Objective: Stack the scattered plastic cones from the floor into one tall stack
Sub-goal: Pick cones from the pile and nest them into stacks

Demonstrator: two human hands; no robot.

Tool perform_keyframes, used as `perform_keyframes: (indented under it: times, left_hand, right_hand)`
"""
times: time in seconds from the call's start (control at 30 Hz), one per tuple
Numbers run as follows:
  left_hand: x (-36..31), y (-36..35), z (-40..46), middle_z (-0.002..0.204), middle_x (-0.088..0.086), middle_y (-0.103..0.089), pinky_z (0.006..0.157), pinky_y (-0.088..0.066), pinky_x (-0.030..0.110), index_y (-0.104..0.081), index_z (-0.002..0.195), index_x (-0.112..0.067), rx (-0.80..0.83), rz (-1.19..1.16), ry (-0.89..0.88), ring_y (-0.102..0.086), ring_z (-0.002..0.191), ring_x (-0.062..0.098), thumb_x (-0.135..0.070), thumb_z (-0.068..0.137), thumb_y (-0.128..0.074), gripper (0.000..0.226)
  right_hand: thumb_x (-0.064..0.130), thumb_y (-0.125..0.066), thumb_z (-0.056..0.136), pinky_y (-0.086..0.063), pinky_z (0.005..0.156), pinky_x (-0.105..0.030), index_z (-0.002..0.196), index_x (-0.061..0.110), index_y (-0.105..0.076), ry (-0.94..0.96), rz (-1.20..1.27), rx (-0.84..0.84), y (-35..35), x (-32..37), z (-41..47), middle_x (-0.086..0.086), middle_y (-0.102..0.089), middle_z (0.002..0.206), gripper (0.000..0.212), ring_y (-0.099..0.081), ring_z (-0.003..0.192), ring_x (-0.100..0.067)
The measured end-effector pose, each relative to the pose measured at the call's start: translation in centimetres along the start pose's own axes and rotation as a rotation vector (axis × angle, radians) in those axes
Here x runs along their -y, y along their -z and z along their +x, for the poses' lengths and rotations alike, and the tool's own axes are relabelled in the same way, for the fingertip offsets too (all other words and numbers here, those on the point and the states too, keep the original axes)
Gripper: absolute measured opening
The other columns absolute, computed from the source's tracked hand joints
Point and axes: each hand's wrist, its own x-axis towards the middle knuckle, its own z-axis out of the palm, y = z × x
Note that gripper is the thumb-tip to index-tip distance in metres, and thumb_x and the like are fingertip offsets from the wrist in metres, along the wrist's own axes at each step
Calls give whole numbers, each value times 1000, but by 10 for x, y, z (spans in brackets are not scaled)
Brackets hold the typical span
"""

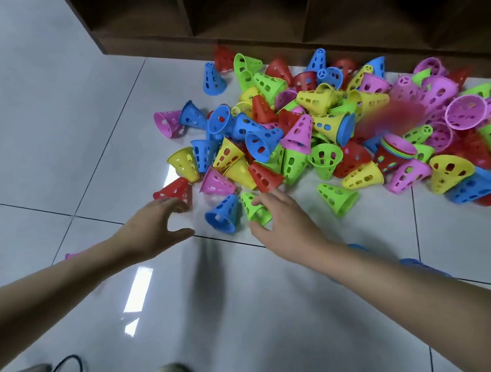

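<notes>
Green plastic marks the nearest cone (256, 211), lying on the floor (61, 140) at the pile's near edge, its axis tipped with the rim toward the viewer. It is pinched by the right hand (284, 221); the left hand (157, 224), spread and holding nothing, is directed at a red cone (175, 190) just ahead.

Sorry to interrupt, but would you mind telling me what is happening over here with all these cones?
A person is gathering a heap of perforated plastic cones off the tiled floor. The right hand is closing its fingers round a green cone at the near edge. The left hand is open, reaching toward a red cone. A short nested stack lies on its side in the heap.
</notes>
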Motion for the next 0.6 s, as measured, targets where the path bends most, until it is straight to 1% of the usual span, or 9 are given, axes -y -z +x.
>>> perform_keyframes:
  times: [0.03,0.1,0.13,0.2,0.3,0.37,0.43,0.53,0.6]
  left_hand:
    - [13,3,-2,128,0,-63,95,-48,35,-58,131,-21,35,113,39,-60,115,23,-51,77,-80,65]
    - [42,11,-8,135,2,-56,97,-44,36,-46,141,-25,147,377,189,-54,120,25,-66,70,-76,87]
    - [55,15,-11,135,2,-54,98,-42,36,-42,142,-26,212,494,267,-53,121,25,-73,65,-74,96]
    - [79,18,-20,128,1,-53,97,-42,36,-43,138,-26,316,648,370,-53,118,24,-80,58,-71,101]
    - [99,17,-30,115,-4,-51,81,-44,33,-46,128,-29,431,660,475,-54,106,20,-79,52,-74,95]
    - [105,16,-34,103,-7,-49,69,-46,28,-48,119,-29,468,572,530,-59,89,15,-73,51,-80,87]
    - [111,12,-36,97,-7,-50,58,-46,24,-50,112,-27,467,490,551,-64,71,10,-60,55,-84,75]
    - [122,5,-37,93,-3,-57,54,-46,24,-55,105,-23,411,435,549,-64,74,15,-43,63,-82,54]
    - [127,2,-36,85,-2,-63,55,-50,26,-58,94,-23,357,397,546,-66,70,15,-39,68,-76,35]
  right_hand:
    - [33,-64,91,-41,100,-36,122,16,-58,-8,-22,-12,-6,0,6,-1,-53,123,36,-47,118,-21]
    - [35,-64,90,-38,103,-36,127,15,-58,-28,-76,-25,-16,0,17,-4,-54,124,43,-47,119,-24]
    - [37,-64,89,-36,104,-37,129,15,-57,-40,-105,-19,-20,-1,21,-4,-55,125,45,-46,120,-25]
    - [38,-63,90,-33,105,-36,131,16,-57,-55,-149,-7,-26,-3,29,-5,-55,127,47,-45,122,-25]
    - [40,-61,91,-34,103,-35,132,17,-55,-79,-163,4,-32,-7,35,-4,-54,128,47,-43,123,-23]
    - [40,-61,91,-34,102,-34,132,18,-55,-83,-178,5,-36,-8,37,-3,-54,128,47,-42,123,-22]
    - [40,-61,91,-34,102,-35,130,17,-56,-77,-189,7,-41,-10,37,-3,-55,126,45,-43,122,-23]
    - [40,-60,90,-37,102,-37,128,18,-57,-68,-207,15,-45,-13,37,-2,-56,124,44,-46,120,-23]
    - [41,-60,90,-40,100,-37,127,18,-57,-71,-216,12,-46,-15,37,-2,-57,124,44,-48,119,-23]
